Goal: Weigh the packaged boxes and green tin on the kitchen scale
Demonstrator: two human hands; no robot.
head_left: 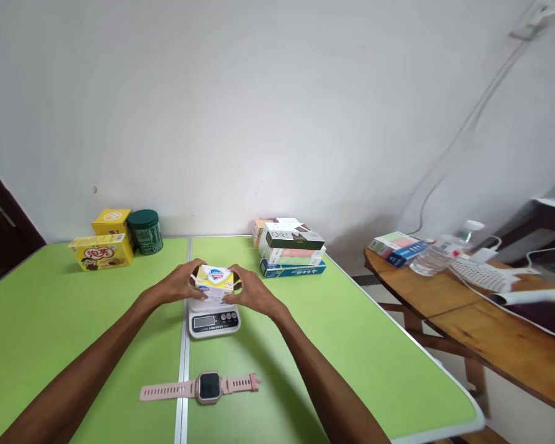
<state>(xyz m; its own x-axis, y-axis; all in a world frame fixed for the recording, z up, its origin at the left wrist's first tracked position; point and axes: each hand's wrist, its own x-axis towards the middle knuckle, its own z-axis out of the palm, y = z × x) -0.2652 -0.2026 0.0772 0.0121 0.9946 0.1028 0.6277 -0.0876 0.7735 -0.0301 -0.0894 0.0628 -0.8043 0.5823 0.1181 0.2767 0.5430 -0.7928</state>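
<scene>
A small yellow and white soap box [214, 282] is gripped at both ends, above the platform of a white kitchen scale [215, 319]. My left hand [184, 282] closes on its left end, thumb low and fingers on top. On the opposite end, my right hand [251, 290] holds it the same way. Whether the box touches the platform, I cannot tell. The scale's dark display and buttons face me. Nearer to me, a pink smartwatch [209, 387] lies flat with its strap stretched out.
Yellow boxes [104, 251] and a green-lidded canister [145, 232] stand at the back left of the green table [351, 345]. Several stacked cartons [292, 246] are at the back right. A wooden side table [490, 320] holds a plastic bottle [439, 253], boxes and cables.
</scene>
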